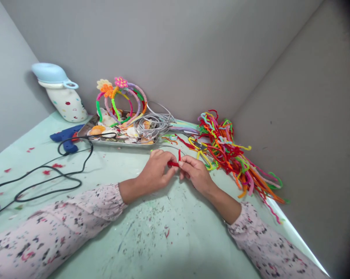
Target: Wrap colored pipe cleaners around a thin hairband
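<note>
Item: one slim, red, fuzzy chenille stem (173,164), at the centre of the frame, between the hands above the pale green worktop (140,240). Long axis: a short run lying crosswise from hand to hand; one end standing upright, nearer the right. Left hand (155,169): fingers curled, gripping the stem's left part. Right hand (196,172): thumb and finger pinching it at the bend. Adjacent: shallow metal tray (122,143), upper left of centre; multicoloured chenille bundle (224,151), right.

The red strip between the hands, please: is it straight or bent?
Bent: the red strip has one part pointing up and another running sideways.
</note>
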Available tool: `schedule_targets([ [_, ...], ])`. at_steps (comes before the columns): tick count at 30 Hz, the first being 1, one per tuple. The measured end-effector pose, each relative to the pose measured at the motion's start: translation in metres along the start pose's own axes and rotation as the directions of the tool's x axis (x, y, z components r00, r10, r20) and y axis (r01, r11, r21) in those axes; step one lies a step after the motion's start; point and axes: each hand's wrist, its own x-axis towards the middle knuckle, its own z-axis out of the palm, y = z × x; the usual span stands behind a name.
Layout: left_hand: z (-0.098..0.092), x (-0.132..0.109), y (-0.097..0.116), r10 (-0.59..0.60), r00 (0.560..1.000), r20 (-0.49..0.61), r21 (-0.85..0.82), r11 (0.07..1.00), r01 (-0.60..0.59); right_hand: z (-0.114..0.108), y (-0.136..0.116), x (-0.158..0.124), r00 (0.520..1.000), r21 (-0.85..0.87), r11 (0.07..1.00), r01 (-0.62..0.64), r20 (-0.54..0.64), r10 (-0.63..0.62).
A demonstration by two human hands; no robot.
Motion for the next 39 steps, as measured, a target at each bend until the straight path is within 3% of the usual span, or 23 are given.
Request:
schedule_targets([
  [18, -0.0003, 0.0025, 0.0023, 0.026, 0.998, -0.058, 0.041, 0.999, -0.024, 0.0010, -0.0076, 0.0009, 0.988, 0.109, 0.986, -0.127, 0.105, 0.115],
  [22, -0.0008, 0.0028, 0.0014, -0.012, 0.995, -0.097, 0.015, 1.000, 0.013, 0.0040, -0.0036, -0.0041, 0.996, -0.060, 0.996, 0.071, -0.046, -0.073],
  [25, -0.0012, 0.0030, 0.0005, -0.061, 0.992, -0.114, -0.012, 0.998, 0.060, 0.0047, -0.0002, -0.0071, 0.943, -0.245, 0.929, 0.276, -0.120, -0.312],
  [28, -0.0020, 0.0031, -0.0002, -0.081, 0.991, -0.111, -0.033, 0.996, 0.078, 0.0034, 0.0008, -0.0077, 0.880, -0.382, 0.831, 0.405, -0.082, -0.467],
  [32, -0.0047, 0.0023, -0.0001, -0.058, 0.994, -0.090, -0.078, 0.996, 0.051, 0.0015, -0.0002, -0.0062, 0.828, -0.485, 0.731, 0.479, -0.025, -0.560],
  [39, -0.0074, 0.0014, 0.0012, -0.058, 0.996, -0.068, -0.136, 0.989, 0.049, 0.0004, -0.0007, -0.0049, 0.796, -0.539, 0.681, 0.496, -0.032, -0.605],
])
